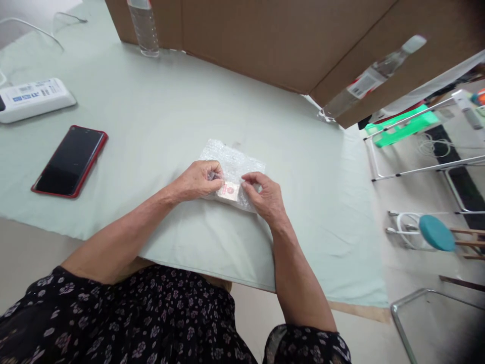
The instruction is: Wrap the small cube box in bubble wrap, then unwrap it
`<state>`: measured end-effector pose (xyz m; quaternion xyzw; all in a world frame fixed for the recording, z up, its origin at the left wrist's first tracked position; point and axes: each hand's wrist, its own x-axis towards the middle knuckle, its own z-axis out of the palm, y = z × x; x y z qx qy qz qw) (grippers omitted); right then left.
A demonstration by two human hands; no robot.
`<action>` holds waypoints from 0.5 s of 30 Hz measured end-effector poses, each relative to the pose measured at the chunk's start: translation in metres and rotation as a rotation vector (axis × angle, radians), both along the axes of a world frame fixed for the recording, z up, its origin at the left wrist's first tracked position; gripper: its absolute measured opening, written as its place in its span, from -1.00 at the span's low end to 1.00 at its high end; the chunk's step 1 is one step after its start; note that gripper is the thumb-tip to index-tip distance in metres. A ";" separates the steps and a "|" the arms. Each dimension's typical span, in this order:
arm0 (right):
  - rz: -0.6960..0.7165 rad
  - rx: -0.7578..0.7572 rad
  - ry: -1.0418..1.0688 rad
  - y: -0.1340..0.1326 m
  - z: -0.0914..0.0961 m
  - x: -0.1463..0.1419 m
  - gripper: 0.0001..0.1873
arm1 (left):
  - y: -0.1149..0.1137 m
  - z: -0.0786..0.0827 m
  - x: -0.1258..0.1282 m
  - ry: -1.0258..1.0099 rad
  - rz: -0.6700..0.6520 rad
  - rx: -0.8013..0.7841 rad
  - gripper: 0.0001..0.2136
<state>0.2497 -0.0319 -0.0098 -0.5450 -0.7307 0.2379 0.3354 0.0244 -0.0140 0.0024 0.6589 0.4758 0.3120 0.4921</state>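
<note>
A sheet of clear bubble wrap (235, 160) lies on the pale green tablecloth (182, 116) in front of me. On its near part rests a small pale box (230, 191) with red print on top. My left hand (197, 180) is closed at the left side, a crumpled bit of the wrap showing between its curled fingers, and its thumb touches the box's left end. At the box's right, my right hand (266, 195) has thumb and forefinger drawn together at the wrap. Whether those fingertips also touch the box I cannot tell.
To the left lie a phone (70, 161) in a red case and a white power strip (38, 98). Brown cardboard panels (242, 40) stand at the back, with a water bottle (144, 30) and another bottle (369, 81) against them. A teal stool (437, 232) is on the floor at right.
</note>
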 end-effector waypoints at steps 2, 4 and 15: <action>-0.059 0.156 -0.042 -0.004 0.007 -0.001 -0.86 | -0.001 -0.001 0.001 -0.009 0.004 -0.001 -0.94; -0.047 0.280 -0.102 -0.009 0.014 -0.005 -0.88 | -0.001 -0.003 0.003 -0.016 0.009 0.008 -0.93; 0.220 0.334 -0.378 -0.019 0.010 -0.027 -0.86 | 0.010 0.018 -0.025 0.118 -0.087 -0.016 -0.83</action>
